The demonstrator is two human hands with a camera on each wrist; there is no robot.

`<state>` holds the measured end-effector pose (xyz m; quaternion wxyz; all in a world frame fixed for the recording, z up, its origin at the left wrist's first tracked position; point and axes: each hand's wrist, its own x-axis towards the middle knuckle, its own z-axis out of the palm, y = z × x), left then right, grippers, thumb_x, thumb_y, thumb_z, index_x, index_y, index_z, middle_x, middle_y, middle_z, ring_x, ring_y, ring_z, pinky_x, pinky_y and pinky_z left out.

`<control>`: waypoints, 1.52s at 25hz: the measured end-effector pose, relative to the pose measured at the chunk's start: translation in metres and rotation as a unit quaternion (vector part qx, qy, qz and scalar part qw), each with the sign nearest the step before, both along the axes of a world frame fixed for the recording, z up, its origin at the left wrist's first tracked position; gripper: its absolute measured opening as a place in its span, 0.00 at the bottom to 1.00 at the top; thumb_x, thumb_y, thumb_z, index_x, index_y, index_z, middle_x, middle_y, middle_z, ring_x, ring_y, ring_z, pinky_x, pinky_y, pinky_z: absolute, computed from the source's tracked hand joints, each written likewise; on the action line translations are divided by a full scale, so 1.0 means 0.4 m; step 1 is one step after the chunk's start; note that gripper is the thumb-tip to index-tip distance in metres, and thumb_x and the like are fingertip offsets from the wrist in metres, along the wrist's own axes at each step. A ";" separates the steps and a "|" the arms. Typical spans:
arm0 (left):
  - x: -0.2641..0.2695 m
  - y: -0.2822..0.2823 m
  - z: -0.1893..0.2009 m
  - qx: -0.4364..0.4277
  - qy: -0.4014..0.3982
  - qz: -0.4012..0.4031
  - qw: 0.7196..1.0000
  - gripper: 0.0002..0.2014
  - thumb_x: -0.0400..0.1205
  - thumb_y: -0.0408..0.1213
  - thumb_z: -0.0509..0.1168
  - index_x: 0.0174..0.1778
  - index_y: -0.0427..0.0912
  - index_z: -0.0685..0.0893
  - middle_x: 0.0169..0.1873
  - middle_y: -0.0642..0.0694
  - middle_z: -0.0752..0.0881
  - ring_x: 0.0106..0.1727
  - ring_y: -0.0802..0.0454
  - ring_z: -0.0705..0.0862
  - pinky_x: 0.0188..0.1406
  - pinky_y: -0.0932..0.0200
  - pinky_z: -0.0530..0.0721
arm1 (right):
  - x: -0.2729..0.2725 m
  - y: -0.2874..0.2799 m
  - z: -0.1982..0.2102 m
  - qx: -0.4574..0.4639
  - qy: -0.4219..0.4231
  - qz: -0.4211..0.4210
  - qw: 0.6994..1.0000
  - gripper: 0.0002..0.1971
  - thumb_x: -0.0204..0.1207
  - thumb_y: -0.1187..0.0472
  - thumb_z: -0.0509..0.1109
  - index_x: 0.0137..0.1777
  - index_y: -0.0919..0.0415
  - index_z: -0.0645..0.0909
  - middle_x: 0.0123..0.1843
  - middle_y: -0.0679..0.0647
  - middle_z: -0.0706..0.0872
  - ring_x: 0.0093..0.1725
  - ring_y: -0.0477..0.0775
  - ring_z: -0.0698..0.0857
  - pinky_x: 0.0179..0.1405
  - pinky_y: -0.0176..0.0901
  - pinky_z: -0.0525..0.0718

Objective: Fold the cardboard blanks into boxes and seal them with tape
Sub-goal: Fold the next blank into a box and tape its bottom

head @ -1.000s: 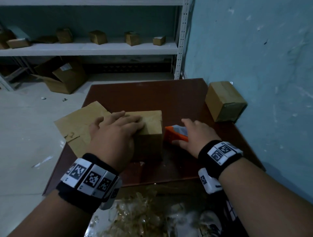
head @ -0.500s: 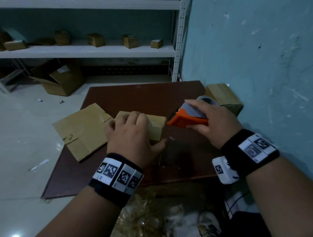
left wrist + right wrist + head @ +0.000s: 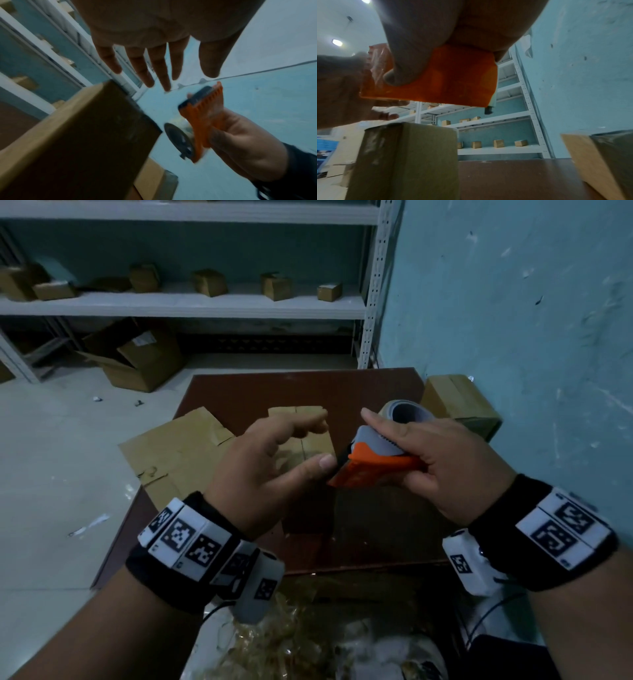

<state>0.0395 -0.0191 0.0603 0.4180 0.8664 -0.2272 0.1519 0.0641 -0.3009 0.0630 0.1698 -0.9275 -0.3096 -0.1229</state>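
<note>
A small folded cardboard box (image 3: 313, 445) stands upright in the middle of the dark brown table (image 3: 308, 388); the box (image 3: 406, 155) shows tape on its near face. My right hand (image 3: 394, 446) grips the orange tape dispenser (image 3: 373, 465) with its grey tape roll (image 3: 404, 412), held in the air just right of the box. My left hand (image 3: 310, 441) hovers above the box with straight, spread fingers (image 3: 154, 65) and holds nothing. Its thumb tip is close to the front edge of the dispenser (image 3: 202, 121).
Flat cardboard blanks (image 3: 178, 450) lie on the table's left side. A taped box (image 3: 459, 405) sits at the far right by the blue wall. White shelves (image 3: 191, 302) with several small boxes stand behind. Crumpled plastic (image 3: 291, 642) lies below the near edge.
My right hand has lifted the tape dispenser off the table. My left hand has come off the box top and risen towards the dispenser's front.
</note>
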 end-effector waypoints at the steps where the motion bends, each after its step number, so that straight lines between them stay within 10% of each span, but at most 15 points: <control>1: -0.007 -0.003 0.004 -0.004 -0.004 -0.017 1.000 0.20 0.82 0.57 0.68 0.69 0.57 0.85 0.59 0.63 0.88 0.63 0.60 0.85 0.57 0.66 0.79 | -0.002 0.006 -0.002 -0.006 0.004 0.009 1.000 0.42 0.77 0.50 0.66 0.92 0.41 0.56 0.60 0.49 0.90 0.58 0.54 0.85 0.62 0.58 0.81; 10: -0.038 0.014 -0.007 0.054 -0.034 0.033 0.997 0.03 0.85 0.44 0.64 0.47 0.58 0.80 0.42 0.59 0.84 0.43 0.62 0.84 0.42 0.75 0.76 | -0.033 0.051 -0.004 0.029 0.023 0.048 0.998 0.38 0.80 0.38 0.64 0.90 0.39 0.61 0.62 0.42 0.89 0.53 0.28 0.71 0.57 0.41 0.73; 17: -0.037 0.118 0.029 0.017 -0.003 0.195 0.981 0.07 0.88 0.42 0.63 0.44 0.58 0.79 0.39 0.59 0.84 0.44 0.68 0.83 0.37 0.74 0.76 | -0.025 -0.066 0.043 0.085 0.025 -0.064 0.994 0.37 0.72 0.31 0.68 0.84 0.29 0.68 0.74 0.46 0.87 0.67 0.47 0.86 0.69 0.43 0.81; 20: -0.062 0.107 0.018 -0.007 0.019 0.121 0.992 0.06 0.85 0.46 0.65 0.56 0.58 0.84 0.47 0.58 0.88 0.46 0.67 0.85 0.41 0.72 0.80 | -0.040 -0.031 0.047 0.152 0.050 -0.009 0.987 0.35 0.74 0.36 0.75 0.82 0.27 0.70 0.73 0.31 0.83 0.69 0.32 0.82 0.72 0.30 0.76; 23: -0.082 0.069 -0.001 -0.039 0.039 0.050 0.997 0.24 0.83 0.49 0.67 0.76 0.47 0.80 0.58 0.58 0.89 0.53 0.69 0.85 0.48 0.76 0.79 | -0.061 0.036 0.049 0.122 0.063 0.042 0.990 0.34 0.76 0.37 0.76 0.80 0.21 0.67 0.61 0.14 0.80 0.61 0.21 0.81 0.63 0.18 0.73; 27: -0.071 0.061 -0.007 -0.071 0.098 -0.021 0.992 0.25 0.83 0.56 0.70 0.76 0.54 0.81 0.60 0.63 0.89 0.62 0.61 0.87 0.54 0.67 0.86 | -0.075 0.069 0.054 0.110 0.080 0.076 0.988 0.35 0.76 0.36 0.71 0.84 0.25 0.64 0.62 0.08 0.76 0.59 0.19 0.79 0.60 0.19 0.73; 31: -0.065 0.047 -0.006 -0.015 0.020 0.016 1.000 0.06 0.81 0.50 0.71 0.51 0.58 0.90 0.44 0.59 0.91 0.48 0.60 0.90 0.45 0.63 0.87 | -0.082 0.085 0.034 0.097 0.084 0.091 0.988 0.34 0.77 0.34 0.70 0.83 0.23 0.64 0.62 0.09 0.75 0.59 0.17 0.76 0.59 0.20 0.71; 38: -0.061 0.039 -0.005 0.065 -0.065 0.083 0.992 0.05 0.83 0.42 0.68 0.48 0.60 0.81 0.42 0.66 0.78 0.45 0.61 0.80 0.42 0.62 0.74 | -0.054 0.046 0.026 0.107 0.105 0.060 0.987 0.35 0.75 0.33 0.73 0.83 0.30 0.70 0.71 0.28 0.80 0.67 0.25 0.80 0.66 0.20 0.75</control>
